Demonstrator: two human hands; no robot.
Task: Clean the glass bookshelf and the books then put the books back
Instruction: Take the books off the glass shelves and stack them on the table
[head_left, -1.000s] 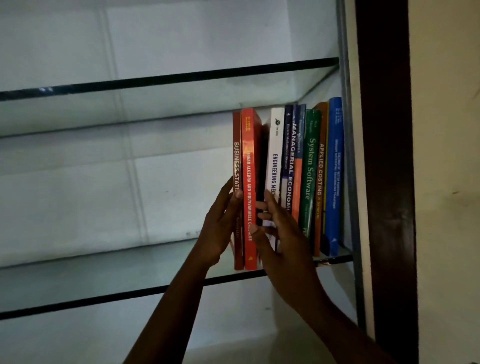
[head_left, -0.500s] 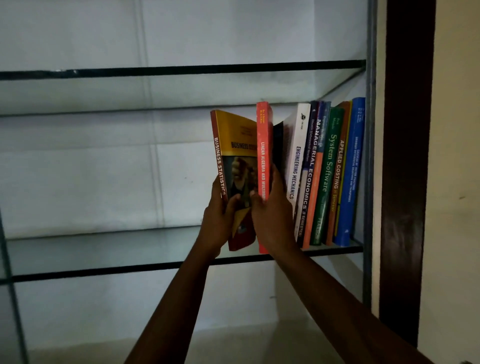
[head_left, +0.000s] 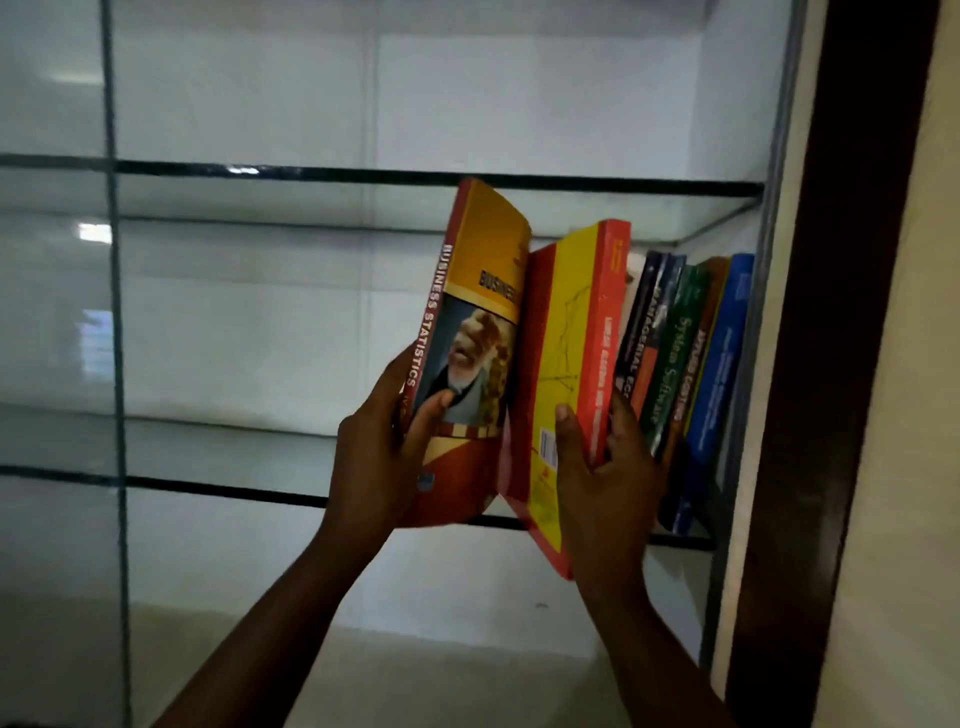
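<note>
My left hand (head_left: 376, 457) grips the Business Statistics book (head_left: 478, 322), thumb on its yellow and red front cover, fingers behind the spine. My right hand (head_left: 597, 478) grips the red and yellow Linear Algebra book (head_left: 566, 374), thumb on its cover, fingers round the spine. Both books are pulled forward off the glass shelf (head_left: 260, 496) and tilted apart. Several more books (head_left: 680, 364) stand upright at the shelf's right end, partly hidden behind the red book.
A second glass shelf (head_left: 311, 174) runs above. A thin vertical glass edge (head_left: 117, 364) crosses the left side. The dark wooden frame (head_left: 831, 364) and a cream wall bound the right. White tiled wall lies behind the shelves.
Both books have come further out from the row toward me and tilted apart, showing their covers. The view has moved closer and shifted left.
</note>
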